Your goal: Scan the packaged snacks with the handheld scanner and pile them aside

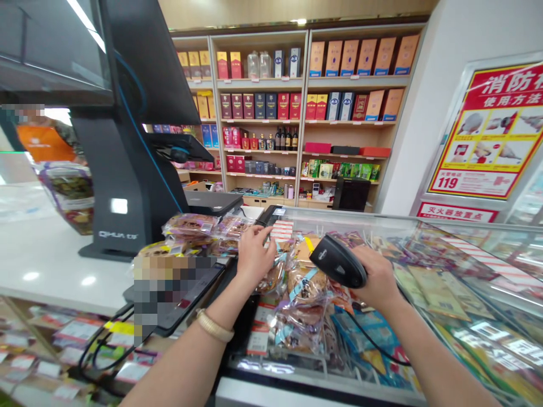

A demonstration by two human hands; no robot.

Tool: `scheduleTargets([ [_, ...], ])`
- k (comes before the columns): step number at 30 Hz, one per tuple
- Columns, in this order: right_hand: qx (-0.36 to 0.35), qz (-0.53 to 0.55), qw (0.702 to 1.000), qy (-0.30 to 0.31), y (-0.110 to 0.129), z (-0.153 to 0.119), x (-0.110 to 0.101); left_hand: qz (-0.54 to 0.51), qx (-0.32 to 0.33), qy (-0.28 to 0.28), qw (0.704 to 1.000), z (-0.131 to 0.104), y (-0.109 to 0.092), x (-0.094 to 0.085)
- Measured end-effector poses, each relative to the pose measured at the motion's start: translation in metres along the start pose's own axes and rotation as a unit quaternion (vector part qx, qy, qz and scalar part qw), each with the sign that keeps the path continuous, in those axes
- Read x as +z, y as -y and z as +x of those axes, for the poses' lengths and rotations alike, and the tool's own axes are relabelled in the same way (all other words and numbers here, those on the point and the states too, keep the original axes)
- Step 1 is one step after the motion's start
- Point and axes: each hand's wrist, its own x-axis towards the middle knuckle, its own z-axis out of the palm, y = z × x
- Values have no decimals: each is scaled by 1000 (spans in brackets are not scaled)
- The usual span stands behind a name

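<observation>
My right hand (377, 277) is wrapped round the grip of a black barcode scanner (339, 263). The scanner's head points left, over a pile of bagged pastries (307, 282) in clear wrappers, and its cord (373, 342) hangs below. My left hand (257, 254), with a pale bracelet on the wrist, is closed with bent fingers at the edge of a bagged pastry (274, 274); its fingertips are partly hidden. More bagged pastries (193, 226) lie just left of this hand, by the till stand.
A till (131, 152) with a large screen stands at left on a white counter (59, 249). A dark phone-like device (190, 302) lies near its edge, loose cables below. The glass-topped case (470, 243) holds packaged food. Boxed goods fill shelves (263, 85) behind.
</observation>
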Motion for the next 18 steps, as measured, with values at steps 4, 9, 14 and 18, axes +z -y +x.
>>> scheduleTargets([
  [4, -11, 0, 1000, -6, 0, 1, 0, 117, -48, -108, 986, 12, 16, -14],
  [9, -13, 9, 1000, 3, 0, 0, 1, 248, -98, -74, 961, 19, 37, -16],
  [14, -11, 9, 1000, 10, 1, -1, 2, 294, -115, -9, 949, 19, 40, -17],
  [18, -14, 14, 1000, 4, 2, 0, 2, 303, -104, -5, 947, 17, 39, -19],
])
